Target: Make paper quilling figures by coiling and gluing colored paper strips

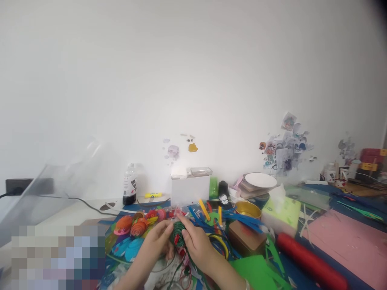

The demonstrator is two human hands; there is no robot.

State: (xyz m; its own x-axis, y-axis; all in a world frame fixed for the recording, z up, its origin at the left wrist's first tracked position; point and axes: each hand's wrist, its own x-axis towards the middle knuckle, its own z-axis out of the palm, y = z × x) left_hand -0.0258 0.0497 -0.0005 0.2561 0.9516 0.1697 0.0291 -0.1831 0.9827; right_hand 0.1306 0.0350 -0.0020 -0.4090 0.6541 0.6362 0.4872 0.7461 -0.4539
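Note:
Between my two hands is a dark green coiled piece (179, 233) with ridged rings and a small red bit on its front. My left hand (161, 238) pinches its left edge with thumb and fingers. The fingers of my right hand (195, 238) are curved round the other side. Dark strands hang below the piece. Just left of my hands lie orange coiled pieces (139, 226) and a light blue piece (134, 248). A bit of brown material below my left fingers is too small to name.
Blue strips (248, 220), a gold tin (248, 209), a brown box (246, 237), a tissue box (281, 215) and a red roll (311, 262) lie on the right. Green sheets (256, 272) are in front. A dark-filled bottle (130, 185) and a white box (190, 190) stand by the wall.

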